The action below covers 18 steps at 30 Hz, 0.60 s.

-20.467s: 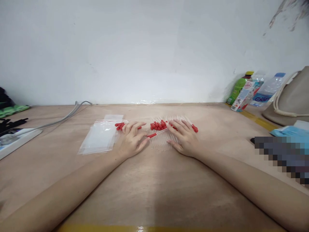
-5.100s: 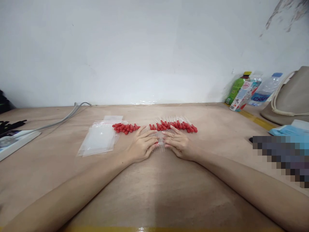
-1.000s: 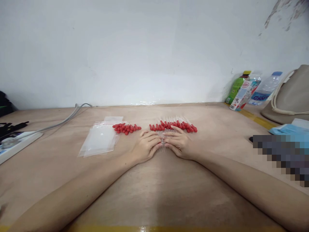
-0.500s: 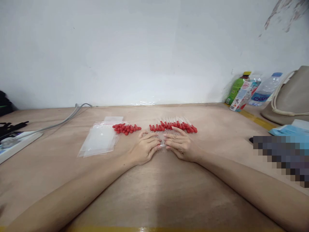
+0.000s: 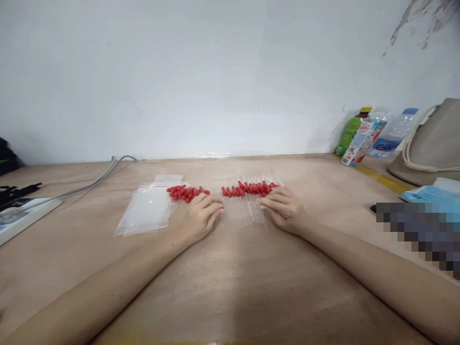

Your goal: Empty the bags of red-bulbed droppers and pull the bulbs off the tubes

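Thin clear tubes with red rubber bulbs, which look like droppers [image 5: 242, 213], lie side by side in front of me. Some tubes point towards me and others point away, so the bulbs [image 5: 247, 188] meet in a band across the middle. At the left end of the row rests my left hand [image 5: 201, 218], thumb and fingertips drawn together; anything in the pinch is hidden. My right hand [image 5: 287, 211] is at the right end, its closed fingertips on the tubes there. A heap of loose red bulbs [image 5: 187, 193] sits just beyond my left hand.
Clear zip bags [image 5: 145, 211] lie left of the heap. A white power strip [image 5: 32, 215] with a grey cable [image 5: 97, 179] is far left. Bottles [image 5: 393, 136], a beige bag [image 5: 427, 148], a blue packet [image 5: 427, 194] and a pixelated dark item [image 5: 417, 230] stand or lie on the right.
My hands have moved apart, the left one leftwards and the right one rightwards. More of the clear tubes now shows between them.
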Each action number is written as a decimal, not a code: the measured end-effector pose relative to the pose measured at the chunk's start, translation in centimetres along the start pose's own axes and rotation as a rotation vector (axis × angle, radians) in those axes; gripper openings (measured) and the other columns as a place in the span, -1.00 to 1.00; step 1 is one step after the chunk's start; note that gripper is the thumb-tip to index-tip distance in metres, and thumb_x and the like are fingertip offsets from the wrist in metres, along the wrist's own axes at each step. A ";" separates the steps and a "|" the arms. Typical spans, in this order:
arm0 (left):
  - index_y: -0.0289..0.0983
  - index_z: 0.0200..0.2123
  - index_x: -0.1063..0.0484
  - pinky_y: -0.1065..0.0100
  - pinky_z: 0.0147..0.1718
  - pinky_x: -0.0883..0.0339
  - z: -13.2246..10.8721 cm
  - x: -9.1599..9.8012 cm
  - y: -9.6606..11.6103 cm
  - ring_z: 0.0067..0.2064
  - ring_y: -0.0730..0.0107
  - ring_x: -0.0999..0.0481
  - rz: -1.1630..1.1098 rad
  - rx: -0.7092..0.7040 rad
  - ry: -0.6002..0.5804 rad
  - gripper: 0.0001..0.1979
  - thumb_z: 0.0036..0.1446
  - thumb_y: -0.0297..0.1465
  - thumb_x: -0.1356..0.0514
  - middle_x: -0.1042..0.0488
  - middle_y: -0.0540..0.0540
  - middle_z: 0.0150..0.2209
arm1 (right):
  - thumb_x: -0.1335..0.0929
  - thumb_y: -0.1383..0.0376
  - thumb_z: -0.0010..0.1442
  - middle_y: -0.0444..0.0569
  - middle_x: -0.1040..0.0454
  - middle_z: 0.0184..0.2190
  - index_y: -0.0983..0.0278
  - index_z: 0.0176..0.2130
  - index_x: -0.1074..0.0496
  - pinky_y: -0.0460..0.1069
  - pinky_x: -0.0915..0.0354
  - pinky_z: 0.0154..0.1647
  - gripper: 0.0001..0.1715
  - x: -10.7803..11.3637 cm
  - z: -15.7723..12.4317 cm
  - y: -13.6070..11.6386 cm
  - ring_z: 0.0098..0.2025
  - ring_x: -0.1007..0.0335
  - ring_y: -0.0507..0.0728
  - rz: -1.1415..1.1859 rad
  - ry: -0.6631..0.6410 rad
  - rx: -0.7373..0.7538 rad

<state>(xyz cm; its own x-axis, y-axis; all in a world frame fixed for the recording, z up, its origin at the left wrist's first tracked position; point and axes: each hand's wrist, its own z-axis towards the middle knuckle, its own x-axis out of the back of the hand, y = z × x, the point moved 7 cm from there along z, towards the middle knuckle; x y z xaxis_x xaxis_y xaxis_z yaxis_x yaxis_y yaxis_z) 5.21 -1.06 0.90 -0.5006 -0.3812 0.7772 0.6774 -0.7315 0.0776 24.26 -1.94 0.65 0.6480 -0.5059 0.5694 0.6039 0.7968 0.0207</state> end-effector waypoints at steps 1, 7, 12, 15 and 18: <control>-0.24 -0.32 -0.42 0.27 -0.23 -0.26 0.1 0.4 -0.9 -0.23 0.33 -0.38 -0.011 0.037 0.023 -0.79 0.19 -0.34 -0.01 -0.45 -0.09 -0.27 | -0.27 0.27 0.17 -0.10 -0.46 -0.52 0.23 -0.25 -0.48 0.02 -0.21 -0.25 -0.79 0.1 -0.1 0.8 -0.37 -0.38 0.05 -0.048 0.009 -0.070; -0.27 -0.15 -0.35 0.28 -0.24 -0.33 1.2 2.4 -6.4 -0.21 0.34 -0.38 0.041 0.336 0.108 -0.74 0.18 -0.43 0.07 -0.23 -0.11 -0.28 | -0.20 0.30 0.17 -0.07 -0.43 -0.49 0.26 -0.11 -0.42 0.00 -0.07 -0.29 -0.67 -0.8 -0.7 2.7 -0.41 -0.32 0.05 -0.137 -0.106 -0.284; -0.26 -0.06 -0.21 0.25 -0.30 -0.33 1.8 2.6 -8.4 -0.27 0.31 -0.42 0.111 0.432 0.019 -0.68 0.08 -0.49 0.02 -0.28 -0.12 -0.26 | -0.22 0.34 0.10 -0.11 -0.45 -0.51 0.26 -0.22 -0.40 0.03 -0.06 -0.21 -0.75 -0.8 -0.6 2.5 -0.40 -0.35 0.08 -0.091 -0.096 -0.352; -0.26 -0.24 -0.25 0.28 -0.40 -0.30 2.1 2.0 -8.9 -0.37 0.30 -0.40 0.189 0.430 -0.029 -0.83 0.04 -0.46 -0.03 -0.34 -0.09 -0.35 | -0.24 0.35 0.06 -0.13 -0.44 -0.56 0.26 -0.35 -0.40 0.03 -0.05 -0.21 -0.83 -0.6 -0.6 2.4 -0.43 -0.35 0.07 -0.114 -0.082 -0.375; -0.25 -0.45 -0.25 0.26 -0.40 -0.26 2.5 1.1 -9.0 -0.35 0.23 -0.38 0.309 0.375 -0.075 -0.95 0.03 -0.47 -0.03 -0.34 -0.10 -0.44 | -0.25 0.36 0.03 -0.14 -0.46 -0.55 0.25 -0.40 -0.41 0.03 -0.03 -0.21 -0.85 -0.4 -0.6 2.2 -0.44 -0.35 0.06 -0.142 -0.061 -0.374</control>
<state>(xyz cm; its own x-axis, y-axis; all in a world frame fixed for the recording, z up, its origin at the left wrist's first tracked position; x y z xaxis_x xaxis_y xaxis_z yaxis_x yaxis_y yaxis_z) -0.13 6.48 2.63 -0.2146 -0.4968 0.8409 0.9425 -0.3312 0.0449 25.59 -0.14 -0.03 0.5237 -0.5727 0.6307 0.8200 0.5396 -0.1908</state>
